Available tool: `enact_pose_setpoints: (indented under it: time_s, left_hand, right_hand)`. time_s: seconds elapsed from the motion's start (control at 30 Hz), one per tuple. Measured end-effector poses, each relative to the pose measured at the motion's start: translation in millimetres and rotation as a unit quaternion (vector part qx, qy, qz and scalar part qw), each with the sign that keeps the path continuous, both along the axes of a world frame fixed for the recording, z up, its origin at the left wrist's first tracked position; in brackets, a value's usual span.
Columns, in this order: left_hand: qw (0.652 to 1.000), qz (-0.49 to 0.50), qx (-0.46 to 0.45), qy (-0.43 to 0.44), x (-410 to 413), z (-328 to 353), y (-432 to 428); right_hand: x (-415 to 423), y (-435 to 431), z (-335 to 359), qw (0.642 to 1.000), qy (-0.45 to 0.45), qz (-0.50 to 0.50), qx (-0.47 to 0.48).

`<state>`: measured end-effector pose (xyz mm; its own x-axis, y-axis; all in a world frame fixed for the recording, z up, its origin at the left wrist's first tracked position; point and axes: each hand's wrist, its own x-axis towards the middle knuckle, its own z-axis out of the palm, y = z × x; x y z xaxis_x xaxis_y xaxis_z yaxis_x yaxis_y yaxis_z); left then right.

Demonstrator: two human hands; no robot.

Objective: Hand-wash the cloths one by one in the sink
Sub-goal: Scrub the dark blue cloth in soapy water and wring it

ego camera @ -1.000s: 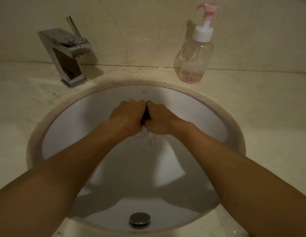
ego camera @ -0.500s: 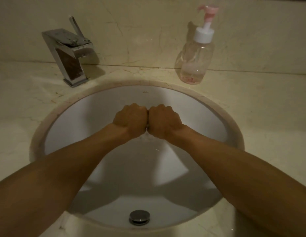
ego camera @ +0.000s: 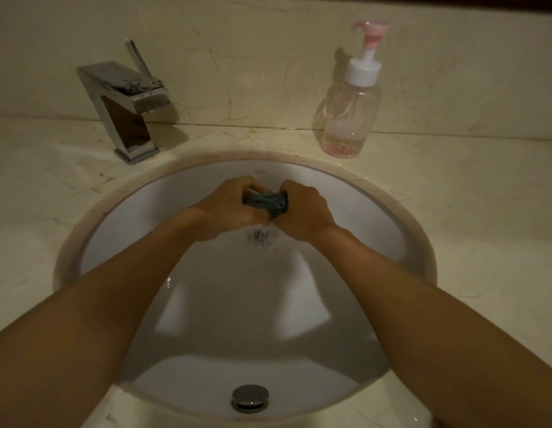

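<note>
Your bare left forearm (ego camera: 98, 307) ran up from the lower left corner and your bare right forearm (ego camera: 429, 307) ran up from the lower right. They converged until the wrists sat near each other. Your left grip (ego camera: 225, 208) and right grip (ego camera: 304, 211) were side by side, backs facing up and knuckles pointing away from you. The fingers (ego camera: 239, 183) of each were curled round one end of a small, bunched, dark teal cloth (ego camera: 267, 201), which showed in the gap between them. Blur hid whether the two grips touched at their near edges.
</note>
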<state>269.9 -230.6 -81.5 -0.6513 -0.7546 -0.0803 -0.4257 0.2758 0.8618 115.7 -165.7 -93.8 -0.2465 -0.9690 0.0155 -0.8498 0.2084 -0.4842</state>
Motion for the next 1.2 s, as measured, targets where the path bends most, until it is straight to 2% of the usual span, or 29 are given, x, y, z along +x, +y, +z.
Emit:
enact_pose_setpoints:
  time_s: [0.1,0.17,0.23,0.33,0.43,0.5,0.63,0.73,0.9,1.2]
  left_hand:
    - [0.981,0.072,0.106,0.148,-4.1,4.0,1.2]
    - [0.962,0.126,0.145,0.195,-8.6,4.4,1.2]
    - [0.963,0.167,0.124,0.17,-9.1,4.7,1.4]
    - [0.978,0.167,0.091,0.09,1.4,8.0,7.6]
    - [0.985,0.135,0.073,0.083,21.9,21.9,6.4]
    - [0.98,0.159,0.066,0.095,43.0,37.4,1.7]
    - [0.972,0.21,0.04,0.1,98.9,73.7,-7.8]
    - [0.964,0.245,0.031,0.098,136.6,102.3,-15.4]
    - [0.957,0.281,-0.012,0.071,179.2,139.9,-40.8]
    - [0.968,0.229,-0.092,0.051,192.1,165.7,-87.3]
  right_hand:
    - [2.5,-5.1,-0.8,0.997,-0.067,0.014,-0.045]
    - [10.3,-5.8,2.3,0.989,-0.132,0.041,-0.057]
    - [15.8,-3.9,6.0,0.976,-0.191,0.093,-0.043]
    - [16.4,5.4,18.6,0.965,-0.225,0.13,0.027]
    - [13.4,11.6,42.2,0.954,-0.272,0.1,0.076]
    - [15.5,8.2,62.5,0.958,-0.275,0.077,0.037]
    - [34.0,-15.2,111.9,0.962,-0.247,0.077,-0.092]
    - [58.0,-37.0,148.9,0.964,-0.208,0.094,-0.134]
    - [91.0,-77.3,188.4,0.979,-0.095,0.159,-0.089]
    - [114.2,-158.1,199.6,0.973,0.098,0.207,-0.021]
